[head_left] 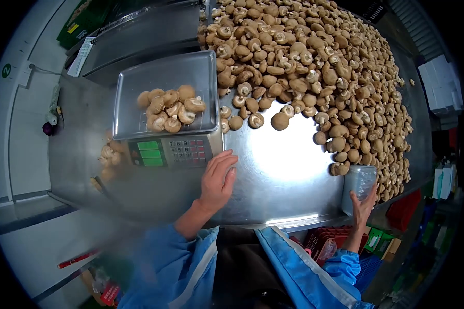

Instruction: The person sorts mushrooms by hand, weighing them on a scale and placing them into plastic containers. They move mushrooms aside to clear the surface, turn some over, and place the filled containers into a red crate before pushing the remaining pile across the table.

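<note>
My left hand [217,181] is beside the front right corner of a digital scale [165,150], its fingers loosely stretched out and holding nothing. On the scale's metal pan [131,77] lies a small heap of brown mushrooms [165,109], several of them stem up. At the table's front right, my right hand [363,207] grips a stack of clear plastic trays [357,180], with the thumb on the near side and the other fingers partly hidden. The stack stands against the edge of a large mushroom pile [304,62].
Left of the scale, a few mushrooms [110,154] and a small knife-like tool [96,184] lie on the steel table [263,198]. Red crates [335,237] and a green box [377,241] are below the front edge. A green crate [82,23] stands at the back left.
</note>
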### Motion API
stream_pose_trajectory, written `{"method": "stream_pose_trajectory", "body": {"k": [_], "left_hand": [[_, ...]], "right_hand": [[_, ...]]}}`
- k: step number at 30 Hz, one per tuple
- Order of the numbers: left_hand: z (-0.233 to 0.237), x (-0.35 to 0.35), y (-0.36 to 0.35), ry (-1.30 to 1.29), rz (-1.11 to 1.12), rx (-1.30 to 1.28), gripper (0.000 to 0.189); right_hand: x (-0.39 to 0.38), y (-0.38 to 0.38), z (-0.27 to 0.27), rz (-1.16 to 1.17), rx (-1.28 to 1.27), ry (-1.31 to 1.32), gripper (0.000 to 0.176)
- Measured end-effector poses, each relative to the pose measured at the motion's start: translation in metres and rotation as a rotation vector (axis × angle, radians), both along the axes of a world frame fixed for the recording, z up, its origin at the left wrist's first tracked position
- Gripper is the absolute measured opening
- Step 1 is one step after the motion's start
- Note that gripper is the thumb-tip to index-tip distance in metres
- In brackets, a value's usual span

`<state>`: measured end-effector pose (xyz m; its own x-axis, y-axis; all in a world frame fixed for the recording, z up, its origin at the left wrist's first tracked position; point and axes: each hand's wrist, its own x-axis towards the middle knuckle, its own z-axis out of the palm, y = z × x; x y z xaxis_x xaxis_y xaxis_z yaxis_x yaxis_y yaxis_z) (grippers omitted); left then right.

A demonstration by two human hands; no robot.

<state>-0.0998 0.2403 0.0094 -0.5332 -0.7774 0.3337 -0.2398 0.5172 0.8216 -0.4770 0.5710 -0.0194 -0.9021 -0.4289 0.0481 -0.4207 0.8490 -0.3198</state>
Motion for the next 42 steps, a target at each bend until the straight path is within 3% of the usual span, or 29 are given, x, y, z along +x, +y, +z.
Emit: {"method": "stream_pose_trajectory", "body": {"k": [6, 10, 26, 36, 42], "left_hand": [[-0.010, -0.007, 0.025, -0.023, -0.120, 0.116, 0.024], [-0.016, -0.015, 0.037, -0.021, -0.240, 0.130, 0.022], [-0.020, -0.019, 0.048, -0.068, -0.313, 0.221, 0.015], [-0.025, -0.020, 0.048, -0.079, -0.355, 0.198, 0.014], [-0.030, -0.017, 0.034, -0.120, -0.240, 0.324, 0.022]], "right_hand": [[0.007, -0.016, 0.014, -0.044, 0.019, 0.020, 0.104], [0.008, -0.017, 0.012, -0.024, 0.051, 0.121, 0.098], [0.010, -0.017, 0.005, -0.090, 0.048, 0.172, 0.096], [0.040, -0.038, 0.011, -0.010, -0.026, 0.319, 0.076], [0.075, -0.069, 0.035, 0.221, -0.187, 0.261, 0.054]]}}
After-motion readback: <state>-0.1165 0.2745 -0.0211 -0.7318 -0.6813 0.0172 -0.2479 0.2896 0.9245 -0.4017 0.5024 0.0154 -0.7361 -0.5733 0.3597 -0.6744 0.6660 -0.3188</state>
